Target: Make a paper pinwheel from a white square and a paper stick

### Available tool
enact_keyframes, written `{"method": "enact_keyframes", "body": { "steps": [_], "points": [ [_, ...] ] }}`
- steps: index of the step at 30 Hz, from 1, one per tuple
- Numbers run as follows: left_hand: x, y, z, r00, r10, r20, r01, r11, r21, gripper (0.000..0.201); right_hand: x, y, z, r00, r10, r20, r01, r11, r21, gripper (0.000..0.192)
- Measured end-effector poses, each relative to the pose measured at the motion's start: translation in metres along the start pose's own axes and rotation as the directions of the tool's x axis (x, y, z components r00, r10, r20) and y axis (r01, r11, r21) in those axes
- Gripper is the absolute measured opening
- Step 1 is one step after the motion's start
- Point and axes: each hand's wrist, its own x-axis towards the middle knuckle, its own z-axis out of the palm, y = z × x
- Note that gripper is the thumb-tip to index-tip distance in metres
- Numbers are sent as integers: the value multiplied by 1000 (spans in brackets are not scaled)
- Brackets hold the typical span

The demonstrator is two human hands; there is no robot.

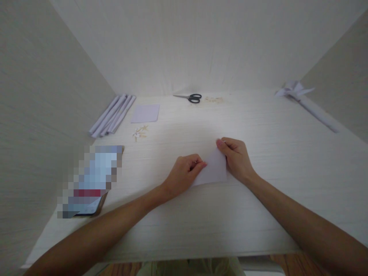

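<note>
A small white sheet of paper [214, 170] is held between my two hands, just above the tabletop. My left hand [185, 172] pinches its left side between thumb and curled fingers. At the upper right corner, my right hand [237, 159] grips the paper with the thumb on top. Beyond the hands, to the left, lies another square of pale paper [145, 113]. Below that square is a scatter of small white and tan bits [140, 132], too small to name for certain.
Black-handled scissors [191, 98] lie at the back beside small tan scraps [214, 99]. Several rolled paper tubes [113, 115] rest at the left wall. A paper tube with a flared paper top [313, 107] lies at the right. A phone [94, 180], partly blurred, is at left.
</note>
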Motion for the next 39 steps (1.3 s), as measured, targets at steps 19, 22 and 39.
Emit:
{"method": "enact_keyframes", "body": {
  "steps": [19,22,39],
  "points": [
    [9,-18,-17,913,-61,-403,-78,944,-320,23,17,-5,-19,957,75,-280,0,965,261,39],
    [18,-21,-24,851,-171,-497,-162,815,-557,27,13,-7,-12,962,74,-261,-14,974,227,37],
    [22,-21,-16,830,-289,-477,-95,769,-632,19,2,-2,2,997,72,-5,-71,984,161,28]
  ]
}}
